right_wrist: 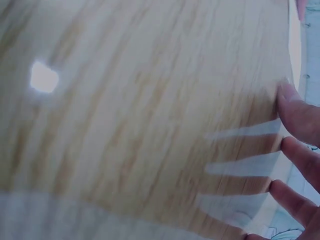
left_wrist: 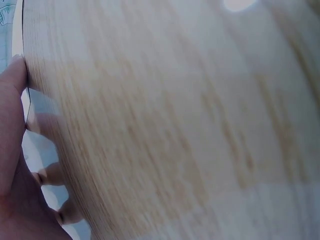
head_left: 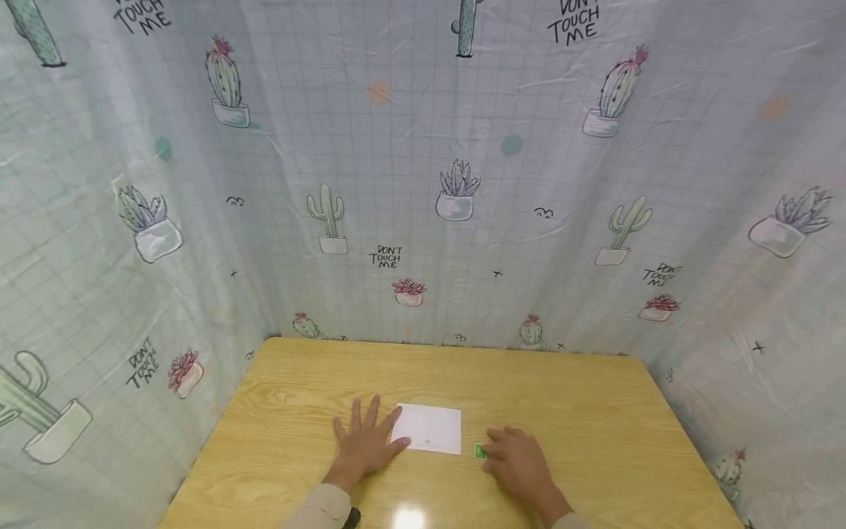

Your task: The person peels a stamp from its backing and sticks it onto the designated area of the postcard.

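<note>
A white sheet of paper [head_left: 428, 429] with a small faint mark near its lower edge lies flat on the table in the head view. My left hand [head_left: 365, 444] rests at its left side with fingers spread, the index fingertip and thumb on the paper's edge. To the right of the sheet lies a small green stamp-like piece [head_left: 479, 451] with a pale border. The fingertips of my right hand [head_left: 518, 463] cover its right side. In the right wrist view the fingers [right_wrist: 302, 120] are slightly bent, tips down on the tabletop; the green piece is hidden there.
The wood-grain table [head_left: 562, 397] is glossy, with a bright reflection near its front. A cactus-print curtain [head_left: 423, 220] hangs along its back and both sides. Beside the left sleeve [head_left: 324, 507] a small dark object [head_left: 352, 518] shows at the bottom edge.
</note>
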A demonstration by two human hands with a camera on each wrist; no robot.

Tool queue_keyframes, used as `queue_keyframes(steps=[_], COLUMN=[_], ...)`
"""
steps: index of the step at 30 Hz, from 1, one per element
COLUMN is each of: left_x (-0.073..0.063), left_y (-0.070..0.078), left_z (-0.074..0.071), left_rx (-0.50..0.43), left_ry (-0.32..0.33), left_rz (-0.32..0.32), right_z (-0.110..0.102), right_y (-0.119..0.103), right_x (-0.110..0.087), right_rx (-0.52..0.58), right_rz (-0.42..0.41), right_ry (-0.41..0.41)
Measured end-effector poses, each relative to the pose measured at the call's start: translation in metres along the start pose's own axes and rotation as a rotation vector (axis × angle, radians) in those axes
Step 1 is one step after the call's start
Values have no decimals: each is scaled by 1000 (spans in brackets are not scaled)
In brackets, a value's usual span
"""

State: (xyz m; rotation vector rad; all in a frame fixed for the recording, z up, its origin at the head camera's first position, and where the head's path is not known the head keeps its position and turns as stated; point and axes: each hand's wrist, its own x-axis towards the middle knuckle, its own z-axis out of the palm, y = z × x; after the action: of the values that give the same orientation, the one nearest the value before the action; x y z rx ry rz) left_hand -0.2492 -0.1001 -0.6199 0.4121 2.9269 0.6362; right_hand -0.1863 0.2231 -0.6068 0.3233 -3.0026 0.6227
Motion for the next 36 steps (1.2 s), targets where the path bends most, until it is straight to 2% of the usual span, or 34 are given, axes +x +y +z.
queue_keyframes(steps=[3,9,12,18,22,30,36], left_x=[0,1,1,3,4,1,1], left_y=[-2,-4,-6,-12,-11,0,4], left_z=[2,5,9,14,16,0,-3], left_rx=[-2,10,0,16,11,16,56], left_ry=[-10,-30,-42,-7,6,-6,-30], left_rz=[-12,-20,-26,-18,-8,-6,-28], right_z=[2,7,8,7,3,-1,1], right_y=[-2,2,6,13,15,13,7], right_x=[2,6,6,9,12,15,16], right_rx=[-33,-95,-78,1,-2,-15,120], right_rz=[-4,-73,-98,-84,-83,-109,-24], right_ry=[18,76,59,11,-10,19,5])
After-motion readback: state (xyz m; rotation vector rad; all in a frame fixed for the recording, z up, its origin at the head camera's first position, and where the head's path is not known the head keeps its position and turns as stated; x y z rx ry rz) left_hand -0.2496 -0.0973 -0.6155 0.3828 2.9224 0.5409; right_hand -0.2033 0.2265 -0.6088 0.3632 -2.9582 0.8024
